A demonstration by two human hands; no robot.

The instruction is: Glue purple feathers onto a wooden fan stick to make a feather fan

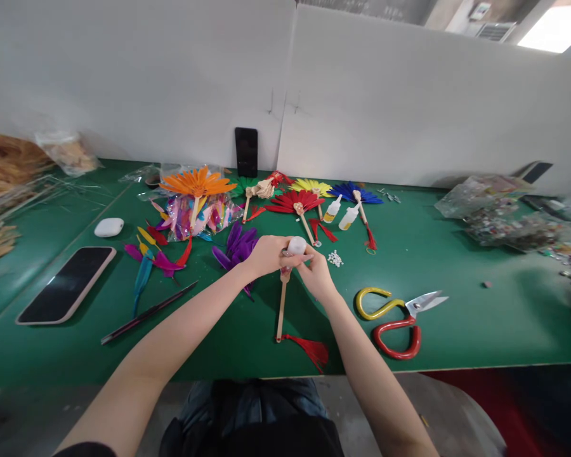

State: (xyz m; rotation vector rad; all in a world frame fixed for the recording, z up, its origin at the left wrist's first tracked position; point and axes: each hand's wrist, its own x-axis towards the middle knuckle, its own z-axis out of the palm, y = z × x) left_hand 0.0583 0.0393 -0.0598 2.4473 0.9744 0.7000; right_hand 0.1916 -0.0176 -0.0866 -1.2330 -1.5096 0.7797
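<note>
Both of my hands meet over the middle of the green table (pixel 457 317). My left hand (pixel 265 255) is closed around a small white glue bottle (pixel 296 245). My right hand (pixel 318 273) is pinched at the top of a wooden fan stick (pixel 281 311), right under the bottle. The stick runs toward me and ends in a red tassel (pixel 309 349). Purple feathers (pixel 236 247) lie just left of my left hand. A small heap of white beads (pixel 334 258) sits to the right of my hands.
Scissors with yellow and red handles (pixel 394 317) lie to the right. A phone (pixel 66 284), a white case (pixel 109 226) and a dark stick (pixel 147 313) lie left. Finished feather fans (pixel 295 202), an orange fan (pixel 197 184), two glue bottles (pixel 340 212) and bags (pixel 499 216) sit behind.
</note>
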